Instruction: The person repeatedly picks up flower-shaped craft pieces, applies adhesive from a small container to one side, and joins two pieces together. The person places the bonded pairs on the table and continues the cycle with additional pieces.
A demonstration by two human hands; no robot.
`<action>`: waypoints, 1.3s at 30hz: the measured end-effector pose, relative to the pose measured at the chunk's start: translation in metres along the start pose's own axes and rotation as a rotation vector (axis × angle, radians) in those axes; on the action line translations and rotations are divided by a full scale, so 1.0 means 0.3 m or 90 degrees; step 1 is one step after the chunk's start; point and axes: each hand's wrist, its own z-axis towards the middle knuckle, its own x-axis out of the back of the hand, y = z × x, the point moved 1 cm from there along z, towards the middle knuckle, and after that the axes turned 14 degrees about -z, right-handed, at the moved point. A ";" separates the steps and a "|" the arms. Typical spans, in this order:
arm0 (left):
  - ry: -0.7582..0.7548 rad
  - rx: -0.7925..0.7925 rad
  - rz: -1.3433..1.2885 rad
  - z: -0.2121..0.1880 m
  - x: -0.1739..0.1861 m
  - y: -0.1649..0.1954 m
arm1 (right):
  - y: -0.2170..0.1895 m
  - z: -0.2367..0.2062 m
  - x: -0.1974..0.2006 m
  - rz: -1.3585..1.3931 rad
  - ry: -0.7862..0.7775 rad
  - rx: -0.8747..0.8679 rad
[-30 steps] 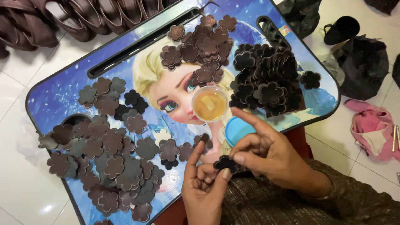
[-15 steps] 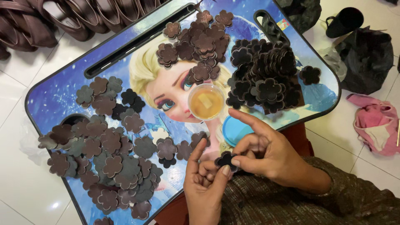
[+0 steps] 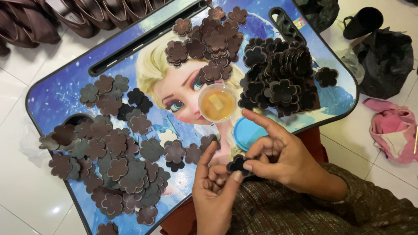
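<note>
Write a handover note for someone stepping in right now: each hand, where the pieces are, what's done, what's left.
Left hand and right hand: both pinch one dark flower piece between fingertips, over the tray's near edge.
Loose flat brown flowers are spread on the tray's left; more at top centre.
Done, by the look: dark pile at right.
Small open cup of amber liquid mid-tray, blue lid beside it.
Left: many loose flowers.

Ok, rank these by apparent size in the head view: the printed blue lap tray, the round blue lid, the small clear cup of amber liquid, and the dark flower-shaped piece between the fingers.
1. Printed blue lap tray, by far the largest.
2. Round blue lid, though the right hand hides part of it.
3. Small clear cup of amber liquid, close to the lid, so this order is unsure.
4. Dark flower-shaped piece, held by both hands.
</note>
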 end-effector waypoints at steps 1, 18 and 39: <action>0.004 0.004 -0.006 -0.003 0.004 0.004 | 0.000 -0.001 -0.001 -0.008 0.004 0.000; 0.017 -0.059 0.031 0.032 0.019 -0.108 | -0.031 -0.016 0.057 0.020 -0.005 -0.055; 0.265 -0.325 0.251 0.017 0.224 0.132 | -0.148 0.088 0.240 -0.436 0.488 0.202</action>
